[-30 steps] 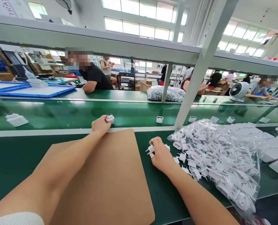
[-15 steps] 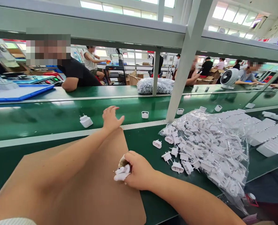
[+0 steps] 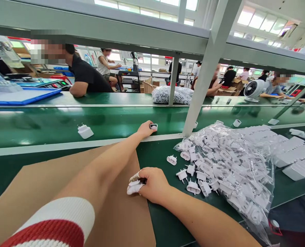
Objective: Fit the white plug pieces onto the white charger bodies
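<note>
My left hand (image 3: 144, 130) reaches across to the green conveyor belt, its fingers closed around a white charger housing (image 3: 153, 127) with an open dark end. Over the brown cardboard sheet (image 3: 121, 209), my right hand (image 3: 149, 183) is closed, with white coverings on its fingertips. Between those fingertips is a small white plug piece, mostly hidden. To the right of that hand, loose white plug pieces with pins (image 3: 193, 187) spill from a clear plastic bag (image 3: 235, 171). Left of my reaching arm, a white charger with pins (image 3: 85, 131) lies on the belt.
A grey slanted post (image 3: 204, 72) and shelf beam stand in front of me. Rows of white housings (image 3: 294, 151) lie at the right. Across the belt are a blue-rimmed tray (image 3: 23, 97), a filled bag (image 3: 162, 95), a white fan (image 3: 252, 90) and several co-workers.
My left hand has moved right along the belt and closed on the charger housing. The charger with pins has shifted left. My right hand has barely moved.
</note>
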Demonstrator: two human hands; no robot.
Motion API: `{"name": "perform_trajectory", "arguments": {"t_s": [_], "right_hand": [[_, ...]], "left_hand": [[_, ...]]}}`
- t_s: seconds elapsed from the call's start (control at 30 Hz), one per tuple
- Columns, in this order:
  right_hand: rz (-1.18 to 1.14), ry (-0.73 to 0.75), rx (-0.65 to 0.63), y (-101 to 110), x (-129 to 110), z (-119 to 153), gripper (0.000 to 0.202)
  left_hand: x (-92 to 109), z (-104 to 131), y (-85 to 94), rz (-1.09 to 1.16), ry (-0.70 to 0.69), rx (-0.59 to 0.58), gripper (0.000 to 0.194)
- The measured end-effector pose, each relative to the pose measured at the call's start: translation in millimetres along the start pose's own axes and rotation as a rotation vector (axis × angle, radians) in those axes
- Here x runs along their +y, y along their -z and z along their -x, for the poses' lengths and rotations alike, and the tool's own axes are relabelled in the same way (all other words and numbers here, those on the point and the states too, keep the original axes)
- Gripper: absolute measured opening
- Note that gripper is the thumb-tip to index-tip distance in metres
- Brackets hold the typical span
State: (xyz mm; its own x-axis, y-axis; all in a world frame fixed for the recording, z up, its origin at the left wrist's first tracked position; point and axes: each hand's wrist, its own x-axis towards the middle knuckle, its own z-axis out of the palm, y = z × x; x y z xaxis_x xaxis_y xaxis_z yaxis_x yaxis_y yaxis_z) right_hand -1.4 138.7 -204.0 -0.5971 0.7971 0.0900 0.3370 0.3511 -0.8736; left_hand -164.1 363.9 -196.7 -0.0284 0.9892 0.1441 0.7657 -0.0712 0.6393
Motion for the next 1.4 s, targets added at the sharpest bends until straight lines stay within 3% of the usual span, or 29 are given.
{"name": "perform_trajectory", "arguments": {"t_s": [0.13, 0.3, 0.4, 0.43, 0.5, 0.57, 0.63, 0.67, 0.73, 0.83, 0.93, 1.0, 1.17, 1.3, 1.4], "right_hand": [[0.038, 0.021, 0.066, 5.0, -0.3, -1.6, 0.019], [0.055, 0.01, 0.125, 10.6, -1.4, -4.5, 0.01], [-0.13, -0.055, 0.147, 10.0, 1.8, -9.6, 0.018], [-0.231, -0.082, 0.143, 10.0, 2.5, -11.5, 0.022], [-0.421, -0.15, 0.135, 11.6, 1.6, -14.5, 0.029], [-0.552, -0.23, 0.131, 14.8, -2.4, -15.6, 0.034], [-0.64, -0.294, 0.129, 17.9, -8.4, -15.4, 0.037], [-0.679, -0.316, 0.122, 19.0, -11.5, -15.0, 0.039], [-0.734, -0.346, 0.103, 19.8, -16.6, -14.1, 0.043], [-0.751, -0.362, 0.084, 18.9, -18.9, -13.6, 0.045], [-0.712, -0.329, 0.083, 17.8, -15.1, -15.2, 0.044], [-0.637, -0.276, 0.101, 17.6, -11.9, -16.0, 0.044], [-0.11, 0.029, 0.192, 19.0, -15.2, -9.2, 0.025], [0.408, 0.411, 0.208, 17.6, -28.0, 0.0, 0.023], [0.598, 0.554, 0.171, 13.1, -34.1, 1.8, 0.03]], "left_hand": [[5.7, 41.0, 43.5, 0.037, -0.096, -0.092, 0.045], [-3.9, 138.5, 112.0, 0.049, -0.168, -0.392, 0.043], [-15.2, 196.4, 132.1, 0.094, -0.128, -0.597, 0.038], [-19.5, 212.6, 133.3, 0.1, -0.118, -0.621, 0.038], [-27.7, 239.8, 127.5, 0.087, -0.131, -0.556, 0.047], [-33.2, 260.3, 113.0, 0.062, -0.109, -0.354, 0.078], [-34.0, 274.5, 94.9, 0.064, 0.008, -0.127, 0.11], [-32.8, 279.2, 86.2, 0.084, 0.081, -0.046, 0.115], [-29.7, 284.3, 72.2, 0.155, 0.163, 0.039, 0.1], [-29.9, 285.9, 61.0, 0.284, 0.053, -0.008, 0.071], [-36.4, 286.6, 57.0, 0.4, -0.105, -0.117, 0.08], [-39.3, 287.3, 56.7, 0.407, -0.13, -0.104, 0.085], [-34.4, 286.6, 60.0, 0.377, -0.227, -0.14, 0.039], [-31.1, 285.2, 60.7, 0.432, -0.255, -0.133, 0.037], [-30.9, 284.5, 61.2, 0.449, -0.219, -0.157, 0.038]]}}
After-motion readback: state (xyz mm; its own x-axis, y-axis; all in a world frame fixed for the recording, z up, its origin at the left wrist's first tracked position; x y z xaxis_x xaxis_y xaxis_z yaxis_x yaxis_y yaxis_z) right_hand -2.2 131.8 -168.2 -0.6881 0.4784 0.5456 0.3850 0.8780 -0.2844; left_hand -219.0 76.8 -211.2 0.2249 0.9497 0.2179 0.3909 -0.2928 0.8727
